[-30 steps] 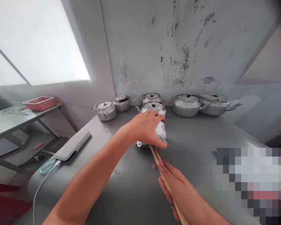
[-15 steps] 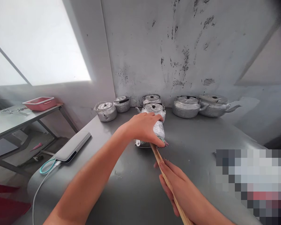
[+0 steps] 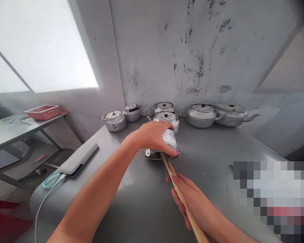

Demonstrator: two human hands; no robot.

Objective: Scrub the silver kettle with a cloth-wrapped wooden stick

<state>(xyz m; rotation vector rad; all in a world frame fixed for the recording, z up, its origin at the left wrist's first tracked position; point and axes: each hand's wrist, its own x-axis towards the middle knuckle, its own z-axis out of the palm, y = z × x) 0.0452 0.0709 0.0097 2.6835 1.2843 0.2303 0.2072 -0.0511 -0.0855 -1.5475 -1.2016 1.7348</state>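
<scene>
Grey metal worktop (image 3: pixel 218 158) against a stained, flaking wall (image 3: pixel 192 50); bright window at left. Left hand (image 3: pixel 154 136) lies palm-down over a small hammered-metal kettle (image 3: pixel 170 139) tipped on its side near the middle of the worktop, fingers curled together around its body, thumb low at the near edge; a white knob of the kettle shows just left of the hand. Right hand (image 3: pixel 190 199) closed around a wooden stick (image 3: pixel 178 192), fingers wrapped tight together along the shaft; the stick runs up from the lower right and its far end meets the kettle under the left hand. Whether the tip goes inside cannot be told. Five more kettles (image 3: pixel 202 115) stand upright in a row along the wall, one just behind the held piece. Flat grey device (image 3: pixel 78 158) with a teal cable (image 3: pixel 50 179) lies at the worktop's left edge. Side table with a red tray (image 3: pixel 43 111) at far left.
</scene>
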